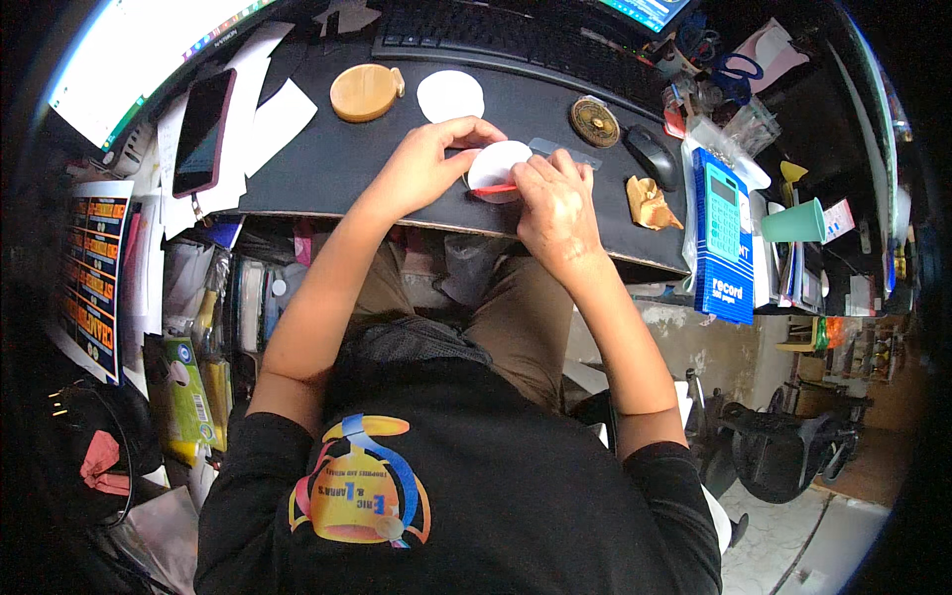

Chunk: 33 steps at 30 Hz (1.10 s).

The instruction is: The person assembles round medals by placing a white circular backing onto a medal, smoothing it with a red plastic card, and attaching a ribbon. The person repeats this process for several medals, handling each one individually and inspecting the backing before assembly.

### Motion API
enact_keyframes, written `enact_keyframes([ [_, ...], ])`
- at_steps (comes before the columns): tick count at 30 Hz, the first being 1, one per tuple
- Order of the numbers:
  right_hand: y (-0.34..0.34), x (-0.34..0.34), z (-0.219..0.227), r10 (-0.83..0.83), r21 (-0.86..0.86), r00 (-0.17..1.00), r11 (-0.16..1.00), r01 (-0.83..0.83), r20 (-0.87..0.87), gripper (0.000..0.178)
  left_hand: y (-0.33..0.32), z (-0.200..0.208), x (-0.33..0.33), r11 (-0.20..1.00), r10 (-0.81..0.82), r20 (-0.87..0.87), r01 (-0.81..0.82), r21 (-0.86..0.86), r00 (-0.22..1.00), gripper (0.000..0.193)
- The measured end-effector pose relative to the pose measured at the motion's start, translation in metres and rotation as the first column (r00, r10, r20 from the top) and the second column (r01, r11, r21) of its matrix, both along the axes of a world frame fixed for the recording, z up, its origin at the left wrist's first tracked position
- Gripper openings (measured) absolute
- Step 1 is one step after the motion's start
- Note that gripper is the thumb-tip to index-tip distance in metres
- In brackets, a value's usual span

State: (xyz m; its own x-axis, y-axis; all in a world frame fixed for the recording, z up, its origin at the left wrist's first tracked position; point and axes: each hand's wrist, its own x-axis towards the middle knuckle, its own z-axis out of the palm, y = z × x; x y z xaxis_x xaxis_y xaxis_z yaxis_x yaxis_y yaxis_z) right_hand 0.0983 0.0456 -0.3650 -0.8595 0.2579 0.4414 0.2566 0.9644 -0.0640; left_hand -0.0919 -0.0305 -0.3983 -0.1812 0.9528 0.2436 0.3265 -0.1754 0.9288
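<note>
Over the desk's front edge, a white round disc (499, 162) sits between my two hands. My left hand (431, 164) curls around its left side, thumb and fingers at the rim. A thin red strip (493, 188) crosses the disc's lower part, and my right hand (555, 203) is closed at its right end; the right fingertips are partly hidden. Just beyond lie another white round disc (450, 96) and a tan round piece (363, 93) with a small tab. A clear plastic piece (565, 154) lies behind my right hand. Farther right is a dark bronze-and-gold medallion (594, 121).
A black mouse (651, 157) and a crumpled golden-brown scrap (651, 201) are at right, near a blue record book (724, 273) bearing a turquoise calculator (723, 210). A green cup (793, 221) stands beyond. The keyboard (496, 45) is behind; a phone (204, 132) rests on papers at left.
</note>
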Motion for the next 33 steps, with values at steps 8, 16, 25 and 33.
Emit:
enact_keyframes([
  [8, 0.002, -0.001, 0.003, -0.002, -0.002, 0.996, 1.0, 0.002, 0.086, 0.027, 0.001, -0.01, 0.005, 0.994, 0.104, -0.345, -0.091, 0.055, 0.933, 0.023],
  [16, 0.004, -0.002, 0.011, 0.038, -0.054, 0.994, 0.998, -0.032, 0.101, 0.025, 0.004, -0.013, 0.015, 0.975, 0.206, -0.292, -0.173, 0.137, 0.934, 0.01],
  [25, 0.027, -0.035, 0.015, 0.065, -0.103, 0.991, 0.993, -0.053, 0.116, 0.025, 0.009, -0.017, 0.002, 0.502, 0.766, 0.053, -0.647, 0.574, 0.641, 0.013],
  [33, 0.044, -0.057, 0.009, 0.012, -0.089, 0.989, 0.996, 0.001, 0.145, 0.014, -0.045, -0.032, 0.07, 0.827, 0.37, -0.486, -0.042, 0.56, 0.792, 0.018],
])
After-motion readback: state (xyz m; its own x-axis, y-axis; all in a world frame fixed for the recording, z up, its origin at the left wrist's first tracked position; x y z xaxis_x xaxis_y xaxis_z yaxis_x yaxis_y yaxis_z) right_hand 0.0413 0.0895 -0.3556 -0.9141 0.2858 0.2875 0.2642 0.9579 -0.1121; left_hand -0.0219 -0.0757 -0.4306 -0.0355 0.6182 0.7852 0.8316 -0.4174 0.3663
